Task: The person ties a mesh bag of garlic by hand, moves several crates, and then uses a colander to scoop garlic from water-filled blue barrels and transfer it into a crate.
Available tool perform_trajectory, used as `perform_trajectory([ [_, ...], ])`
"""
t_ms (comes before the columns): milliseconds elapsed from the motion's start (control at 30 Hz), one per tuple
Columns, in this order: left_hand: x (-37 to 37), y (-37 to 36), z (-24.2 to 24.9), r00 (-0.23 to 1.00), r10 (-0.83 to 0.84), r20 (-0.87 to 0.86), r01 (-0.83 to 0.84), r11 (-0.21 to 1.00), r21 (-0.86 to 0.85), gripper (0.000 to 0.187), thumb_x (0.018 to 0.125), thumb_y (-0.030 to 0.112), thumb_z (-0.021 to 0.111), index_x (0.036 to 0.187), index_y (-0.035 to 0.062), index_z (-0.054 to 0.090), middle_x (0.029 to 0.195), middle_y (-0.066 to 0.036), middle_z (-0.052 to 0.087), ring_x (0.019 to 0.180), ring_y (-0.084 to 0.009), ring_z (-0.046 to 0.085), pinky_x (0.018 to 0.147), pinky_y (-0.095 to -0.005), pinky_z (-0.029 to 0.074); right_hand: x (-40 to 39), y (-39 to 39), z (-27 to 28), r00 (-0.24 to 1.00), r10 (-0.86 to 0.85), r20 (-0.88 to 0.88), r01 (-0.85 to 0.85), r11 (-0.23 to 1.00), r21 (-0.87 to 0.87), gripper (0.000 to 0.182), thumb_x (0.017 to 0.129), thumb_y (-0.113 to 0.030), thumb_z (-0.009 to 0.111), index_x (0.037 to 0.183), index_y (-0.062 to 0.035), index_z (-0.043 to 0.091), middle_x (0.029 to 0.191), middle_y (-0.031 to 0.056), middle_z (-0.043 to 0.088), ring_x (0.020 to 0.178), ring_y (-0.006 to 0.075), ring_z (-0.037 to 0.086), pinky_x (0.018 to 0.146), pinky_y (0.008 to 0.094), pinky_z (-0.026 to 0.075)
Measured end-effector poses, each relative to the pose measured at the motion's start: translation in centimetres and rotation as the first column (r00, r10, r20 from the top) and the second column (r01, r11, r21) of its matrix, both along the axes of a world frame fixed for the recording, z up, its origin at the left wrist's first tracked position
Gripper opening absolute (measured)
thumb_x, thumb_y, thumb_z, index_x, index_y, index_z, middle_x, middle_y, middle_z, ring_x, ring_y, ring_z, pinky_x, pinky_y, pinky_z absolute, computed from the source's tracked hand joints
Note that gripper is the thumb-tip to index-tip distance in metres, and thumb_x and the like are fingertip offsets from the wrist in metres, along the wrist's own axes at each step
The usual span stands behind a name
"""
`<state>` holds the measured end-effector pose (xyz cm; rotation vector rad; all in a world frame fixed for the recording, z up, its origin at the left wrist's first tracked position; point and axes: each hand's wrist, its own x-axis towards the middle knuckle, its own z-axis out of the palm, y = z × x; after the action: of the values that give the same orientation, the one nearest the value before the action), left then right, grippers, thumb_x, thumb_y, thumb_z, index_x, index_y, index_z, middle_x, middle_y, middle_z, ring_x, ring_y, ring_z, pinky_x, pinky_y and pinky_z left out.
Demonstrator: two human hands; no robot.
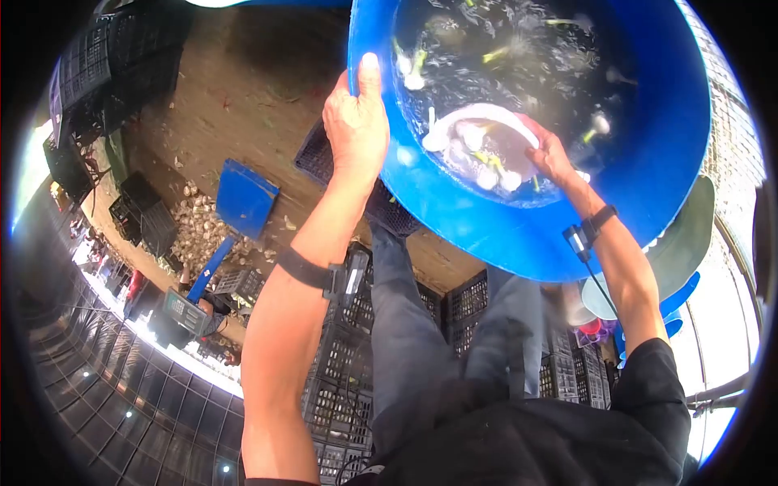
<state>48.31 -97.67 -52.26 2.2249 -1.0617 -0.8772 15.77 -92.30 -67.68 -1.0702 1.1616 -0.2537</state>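
A large round blue tub [502,239] holds rippling water with several garlic bulbs [598,125] afloat, short green stems on them. On the tub's left rim my left hand [356,121] is closed, thumb over the edge. Inside the tub, my right hand [553,158] grips the white rim of a bowl [478,113], tilted and partly under water. Several garlic bulbs lie within the bowl's rim, beside my fingers. Glare and water hide the bowl's lower part.
A pile of bulbs [198,215] lies on the ground at left, next to a blue platform scale [247,198]. Black crates [344,381] stand around my legs, and another dark crate [312,154] sits left of the tub. A pale green basin [689,243] is at right.
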Motion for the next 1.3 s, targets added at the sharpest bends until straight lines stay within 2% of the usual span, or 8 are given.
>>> perform_trajectory([
  [367, 0.6, 1.0, 0.0, 0.997, 0.017, -0.077, -0.015, 1.0, 0.025, 0.072, 0.095, 0.064, 0.04, 0.117, 0.0008, 0.064, 0.106, -0.025, 0.067, 0.106, -0.0396, 0.061, 0.091, -0.0455, 0.045, -2.3, -1.1, 16.0, 0.999, -0.042, 0.01, 0.04, 0.987, 0.157, 0.066, 0.075, -0.015, 0.06, 0.137, 0.0043, 0.047, 0.128, 0.0102, 0.058, 0.117, 0.0178, 0.054, 0.105, 0.0324, 0.04],
  [433, 1.3, 2.5, 0.4, 0.82, 0.117, -0.56, -0.123, 0.992, 0.027, 0.074, 0.097, 0.063, 0.037, 0.127, -0.0009, 0.058, 0.122, -0.022, 0.063, 0.121, -0.0325, 0.057, 0.1, -0.0394, 0.041, -2.6, -1.1, 18.4, 0.995, -0.011, -0.095, 0.026, 0.987, 0.157, 0.064, 0.078, -0.019, 0.064, 0.135, 0.0054, 0.047, 0.121, 0.0101, 0.062, 0.112, 0.0187, 0.057, 0.1, 0.0325, 0.044],
  [567, 2.8, 9.5, 1.6, 0.613, 0.295, -0.733, -0.422, 0.906, 0.012, 0.087, 0.097, 0.068, 0.027, 0.148, -0.003, 0.032, 0.147, -0.026, 0.041, 0.14, -0.0358, 0.036, 0.118, -0.0448, 0.018, -2.2, 0.4, 24.0, 0.982, -0.093, -0.164, 0.094, 0.996, -0.006, 0.064, 0.08, -0.023, 0.066, 0.133, 0.0056, 0.047, 0.119, 0.0123, 0.062, 0.109, 0.0196, 0.059, 0.096, 0.0339, 0.045],
  [733, 8.9, 20.4, 2.8, 0.298, 0.613, -0.732, -0.773, 0.605, 0.192, 0.086, 0.096, 0.068, 0.03, 0.146, -0.0018, 0.034, 0.142, -0.023, 0.049, 0.135, -0.031, 0.044, 0.116, -0.0426, 0.024, 3.9, 5.0, 30.7, 0.968, -0.212, -0.133, 0.199, 0.975, -0.103, 0.066, 0.086, -0.018, 0.064, 0.14, 0.0054, 0.036, 0.13, 0.016, 0.054, 0.115, 0.0249, 0.057, 0.099, 0.0374, 0.046],
  [833, 12.3, 26.7, 2.9, 0.22, 0.72, -0.659, -0.857, 0.465, 0.222, 0.088, 0.094, 0.07, 0.031, 0.144, -0.0024, 0.036, 0.139, -0.023, 0.052, 0.134, -0.0315, 0.045, 0.115, -0.042, 0.023, 12.8, 9.4, 31.4, 0.987, -0.151, -0.057, 0.105, 0.867, -0.488, 0.061, 0.091, -0.011, 0.057, 0.144, 0.0048, 0.032, 0.144, 0.0228, 0.039, 0.131, 0.0299, 0.043, 0.111, 0.0414, 0.034],
  [933, 15.1, 30.9, 3.0, 0.213, 0.771, -0.601, -0.884, 0.414, 0.218, 0.087, 0.094, 0.07, 0.031, 0.143, -0.0016, 0.038, 0.138, -0.022, 0.053, 0.135, -0.0304, 0.044, 0.115, -0.0405, 0.023, 18.8, 13.5, 25.9, 0.914, 0.028, -0.404, -0.375, 0.434, -0.819, 0.062, 0.088, 0.001, 0.051, 0.146, 0.0046, 0.03, 0.149, 0.0278, 0.031, 0.138, 0.0419, 0.033, 0.114, 0.049, 0.027],
  [1067, 18.3, 32.8, 3.7, 0.189, 0.768, -0.612, -0.907, 0.376, 0.192, 0.09, 0.093, 0.071, 0.03, 0.145, -0.0015, 0.034, 0.137, -0.022, 0.054, 0.138, -0.0296, 0.04, 0.117, -0.0426, 0.012, 25.2, 13.4, 17.2, 0.805, -0.002, -0.593, -0.521, 0.474, -0.71, 0.073, 0.075, 0.005, 0.055, 0.145, 0.0052, 0.031, 0.15, 0.029, 0.028, 0.138, 0.0471, 0.027, 0.113, 0.0527, 0.024],
  [1300, 17.4, 26.1, 5.8, 0.448, 0.691, -0.567, -0.795, 0.598, 0.1, 0.076, 0.1, 0.058, 0.023, 0.143, -0.0031, 0.036, 0.137, -0.019, 0.055, 0.14, -0.0231, 0.037, 0.118, -0.0437, 0.008, 23.4, 10.6, 25.5, 0.976, -0.154, -0.156, -0.063, 0.483, -0.873, 0.069, 0.08, 0.011, 0.049, 0.146, 0.0066, 0.029, 0.148, 0.0284, 0.035, 0.138, 0.0422, 0.036, 0.115, 0.0474, 0.027],
])
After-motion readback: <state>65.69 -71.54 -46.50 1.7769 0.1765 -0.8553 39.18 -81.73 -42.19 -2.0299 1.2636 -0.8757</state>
